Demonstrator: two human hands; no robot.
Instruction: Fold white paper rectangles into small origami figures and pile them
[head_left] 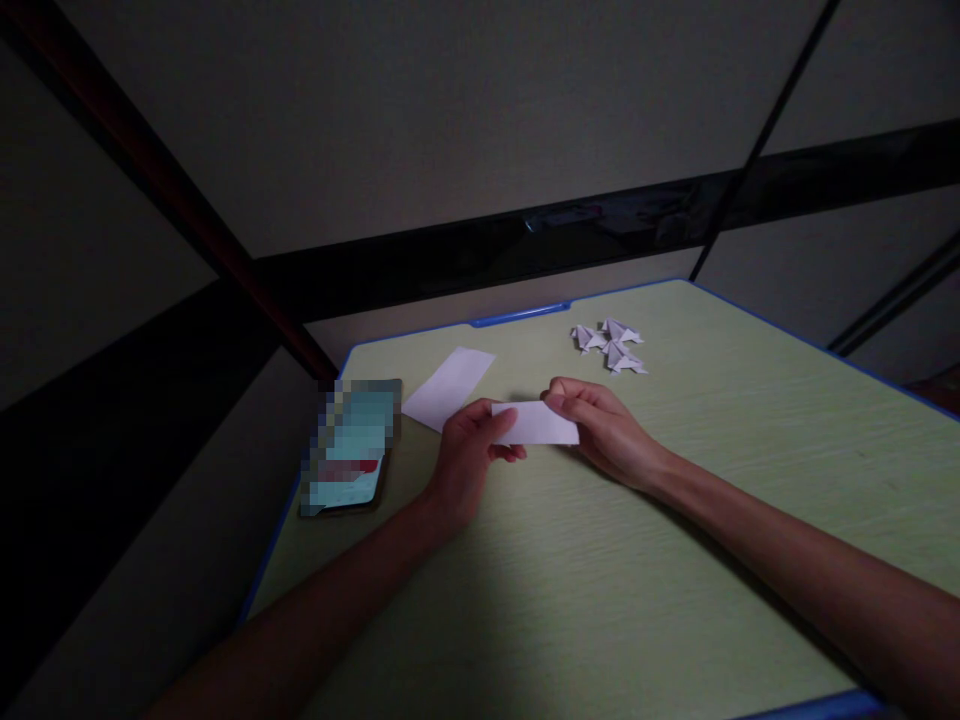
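Note:
A small white strip of paper [536, 424], seemingly folded, is held between both hands just above the table. My left hand [469, 450] grips its left end, thumb on top and fingers beneath. At the other end, my right hand [596, 420] pinches the upper right corner between thumb and curled fingers. Behind my left hand lies a flat white sheet of paper [454, 383], its near end partly covered by that hand. Farther back to the right, several folded white paper figures [611, 340] sit close together.
A phone [352, 450] with a lit, pixelated screen lies along the table's left side. The pale green table [675, 600] has a blue rim and a blue handle-like piece [521, 314] at its far edge. Beyond it stands a panelled wall or cabinet [465, 130] with a glossy black band.

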